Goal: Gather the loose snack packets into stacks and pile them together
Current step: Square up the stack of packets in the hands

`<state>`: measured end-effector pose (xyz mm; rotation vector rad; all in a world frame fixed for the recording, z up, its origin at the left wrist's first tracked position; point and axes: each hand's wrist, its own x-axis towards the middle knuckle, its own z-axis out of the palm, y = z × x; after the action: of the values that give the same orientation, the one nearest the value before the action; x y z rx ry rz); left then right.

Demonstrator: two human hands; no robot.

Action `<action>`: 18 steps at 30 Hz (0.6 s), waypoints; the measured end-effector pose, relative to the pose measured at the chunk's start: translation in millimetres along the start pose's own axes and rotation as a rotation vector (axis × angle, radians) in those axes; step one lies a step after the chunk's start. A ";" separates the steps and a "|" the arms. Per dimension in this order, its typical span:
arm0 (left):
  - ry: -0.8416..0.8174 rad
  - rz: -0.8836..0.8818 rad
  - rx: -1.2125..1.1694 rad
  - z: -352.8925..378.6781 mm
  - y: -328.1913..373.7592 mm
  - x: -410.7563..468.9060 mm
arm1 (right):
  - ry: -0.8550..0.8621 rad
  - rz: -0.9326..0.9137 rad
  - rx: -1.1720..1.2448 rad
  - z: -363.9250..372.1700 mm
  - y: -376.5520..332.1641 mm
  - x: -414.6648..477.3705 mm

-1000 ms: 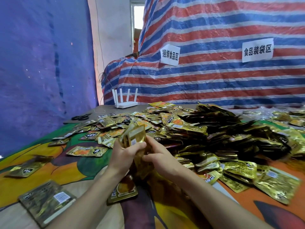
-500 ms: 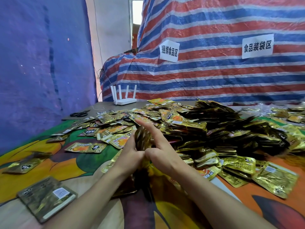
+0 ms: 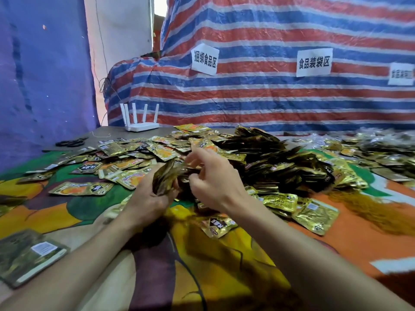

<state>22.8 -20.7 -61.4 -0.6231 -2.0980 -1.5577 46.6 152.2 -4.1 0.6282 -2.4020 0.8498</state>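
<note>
Head | left hand [image 3: 146, 198] grips packet stack [image 3: 164, 178] | right hand [image 3: 215, 182] grip unclear | packet heap [image 3: 269, 162] behind; router [image 3: 141, 125], scissors [image 3: 70, 142] beyond

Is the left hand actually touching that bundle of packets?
Touching. The head view shows the left hand curled round the bundle of packets, its fingers and thumb gripping the lower part with no gap.

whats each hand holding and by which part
The left hand grips a stack of packets by its lower end; whether the right hand pinches anything cannot be told.
</note>
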 end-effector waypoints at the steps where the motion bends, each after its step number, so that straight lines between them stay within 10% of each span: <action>1: -0.028 0.004 0.008 1.1 -1.6 -0.8 | -0.015 0.025 -0.053 -11.1 7.7 -2.9; 11: -0.100 -0.035 -0.041 2.0 -0.8 -2.2 | -0.252 0.623 -0.692 -169.7 145.4 -24.4; 18: -0.081 -0.058 -0.054 0.8 -3.4 -1.5 | -0.429 0.720 -0.852 -183.4 199.7 -64.5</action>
<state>21.9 -20.9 -65.1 -0.6597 -2.1574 -1.6514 38.4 430.8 -6.2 -0.4589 -3.0630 -0.1748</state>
